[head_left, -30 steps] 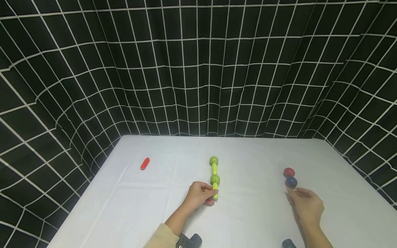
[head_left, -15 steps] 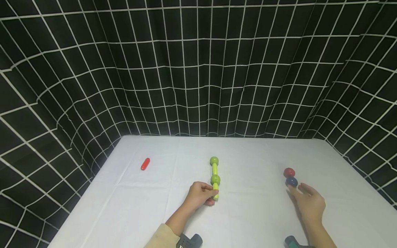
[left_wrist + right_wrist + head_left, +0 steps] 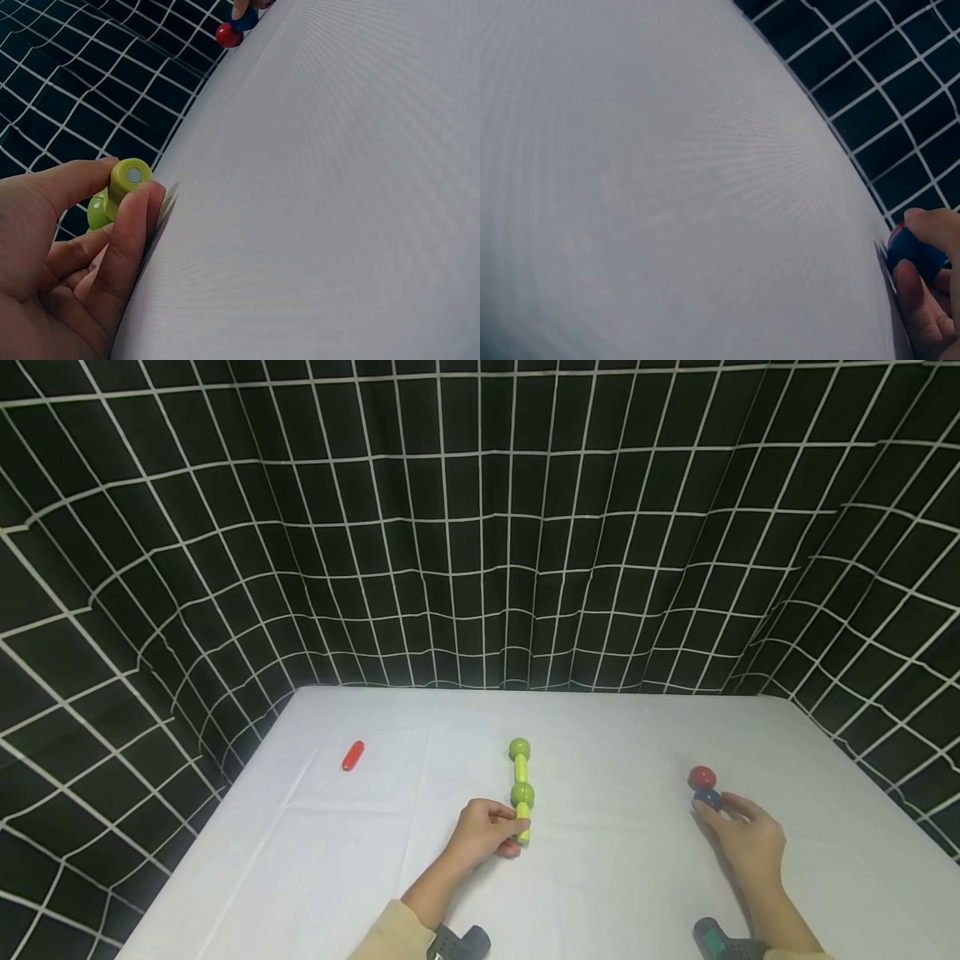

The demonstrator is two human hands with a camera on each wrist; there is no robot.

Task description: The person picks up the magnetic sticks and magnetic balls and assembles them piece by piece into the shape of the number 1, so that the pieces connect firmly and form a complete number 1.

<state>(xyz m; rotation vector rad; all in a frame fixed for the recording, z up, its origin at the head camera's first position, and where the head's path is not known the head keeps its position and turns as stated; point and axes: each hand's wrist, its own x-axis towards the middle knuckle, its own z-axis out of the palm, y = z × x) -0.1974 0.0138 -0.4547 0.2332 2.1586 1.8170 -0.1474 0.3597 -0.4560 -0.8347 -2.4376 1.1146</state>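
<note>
My left hand (image 3: 482,828) pinches the near yellow-green rod (image 3: 522,833) between thumb and fingers. This rod joins a straight chain running away from me: a green ball (image 3: 522,794), a second rod (image 3: 521,768) and another green ball (image 3: 519,748) at the far end. A grey disc shows on the held rod's end (image 3: 134,175) in the left wrist view. On the right, my right hand (image 3: 750,839) has thumb and fingers around a blue ball (image 3: 916,255), partly covering it. Just beyond the blue ball, a red ball (image 3: 702,777) sits right against it.
A short red rod (image 3: 352,756) lies alone at the left of the white-covered table (image 3: 615,877). Dark curtains with a white grid (image 3: 495,543) stand behind and at both sides. Each wrist wears a dark strapped device (image 3: 459,943).
My right hand's fingers have spread and moved forward from the blue ball's near edge to around its sides. The left hand keeps its pinch on the rod, almost still.
</note>
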